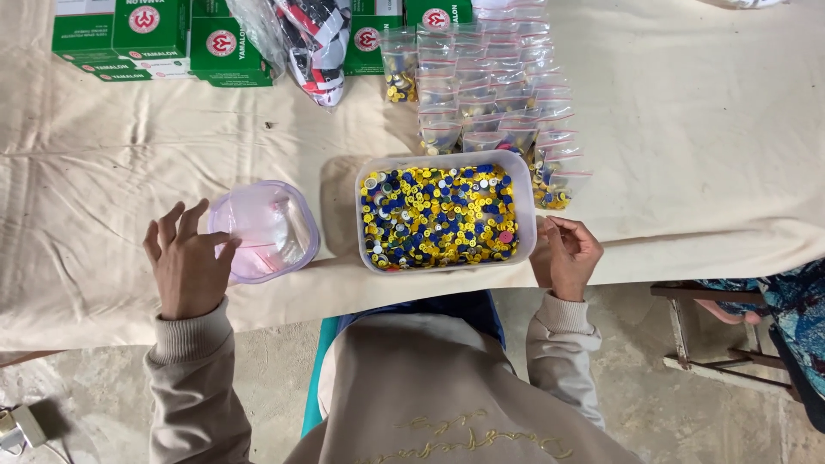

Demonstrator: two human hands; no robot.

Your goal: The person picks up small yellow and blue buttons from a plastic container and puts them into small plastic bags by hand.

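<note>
Head view: I sit at a cloth-covered table (129,172), my left hand (185,262) resting with fingers spread and slack on the edge of a small clear tub (265,230), gripping nothing. The tub seems to hold a flat stack of empty clear bags, though the plastic blurs what is inside. My right hand (569,253) hovers just beside the right wall of a white tray (526,185) filled with small yellow, blue and white buttons (438,215); its fingertips are pinched together, perhaps on a button or two, but I cannot tell for sure. Beyond the tray lie overlapping rows of filled little bags (503,94), and farther left stand green boxes (163,39).

The tray sits close to the table's near edge, overhanging my lap. A nudge from my right wrist could tip it and scatter buttons over the floor. The light tub could slide under my left palm just as easily.
</note>
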